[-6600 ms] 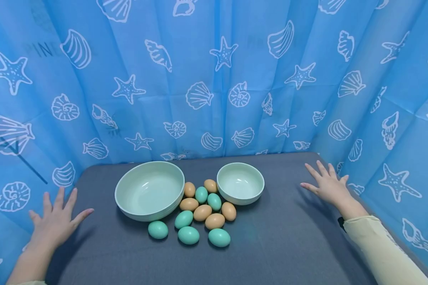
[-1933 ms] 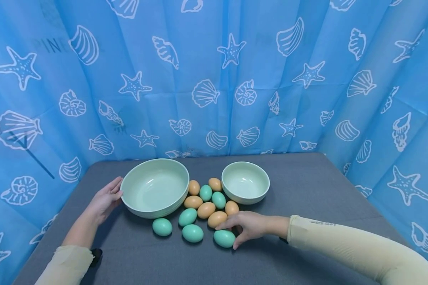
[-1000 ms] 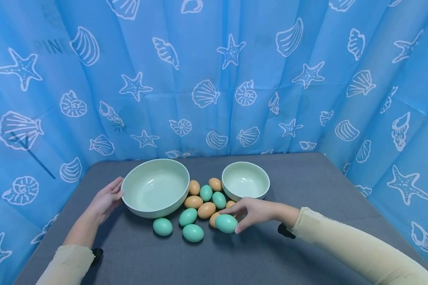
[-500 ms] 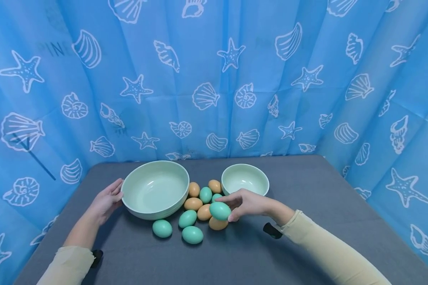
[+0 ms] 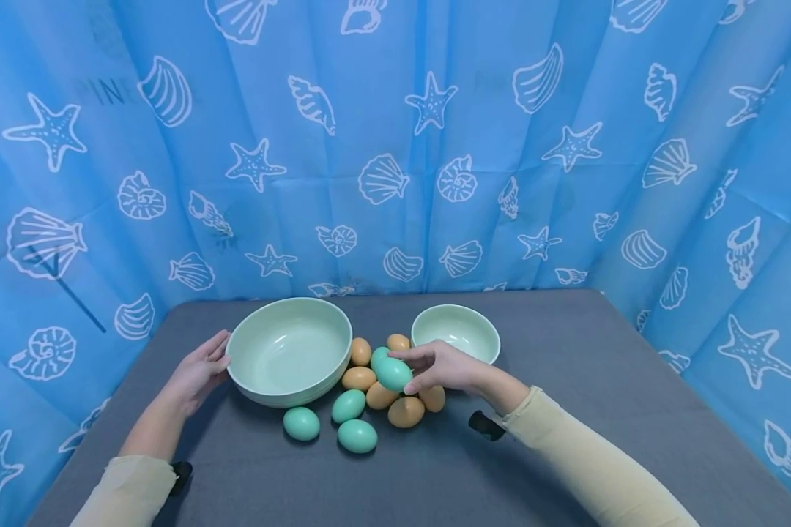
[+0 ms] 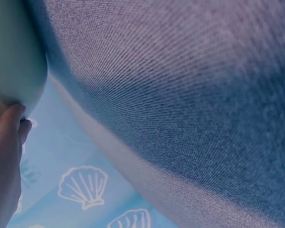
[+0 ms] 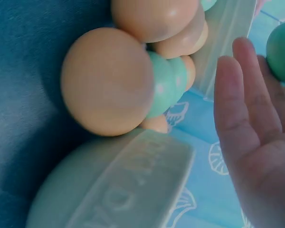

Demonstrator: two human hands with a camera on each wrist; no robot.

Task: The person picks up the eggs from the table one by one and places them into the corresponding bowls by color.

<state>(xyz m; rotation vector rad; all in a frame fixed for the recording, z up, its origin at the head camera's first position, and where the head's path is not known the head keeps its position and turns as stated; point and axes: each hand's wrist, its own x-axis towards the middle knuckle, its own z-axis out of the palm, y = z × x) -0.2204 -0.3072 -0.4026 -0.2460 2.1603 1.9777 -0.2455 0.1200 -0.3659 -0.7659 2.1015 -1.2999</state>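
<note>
My right hand [image 5: 444,366] pinches a green egg [image 5: 394,375] between thumb and fingertips, above the cluster of eggs. In the right wrist view, the same green egg [image 7: 281,53] shows at the fingers' far side. My left hand [image 5: 200,372] rests against the outer left side of the large pale green bowl [image 5: 290,351], fingertips right at its wall. In the left wrist view, that hand's fingertips meet the bowl [image 6: 19,52]. Several brown eggs [image 5: 406,413] and green eggs [image 5: 357,436] lie between and in front of the bowls. Another green egg [image 5: 380,356] is partly covered by the held one.
A smaller pale green bowl [image 5: 458,329] stands at the right, partly hidden behind my right hand. Both bowls sit on a grey cloth-covered table [image 5: 567,351]. A blue shell-patterned curtain [image 5: 369,132] hangs around the back and sides.
My left hand came to the large bowl and stays there. My right hand took the front right green egg, lifted it and carries it back and left over the other eggs.
</note>
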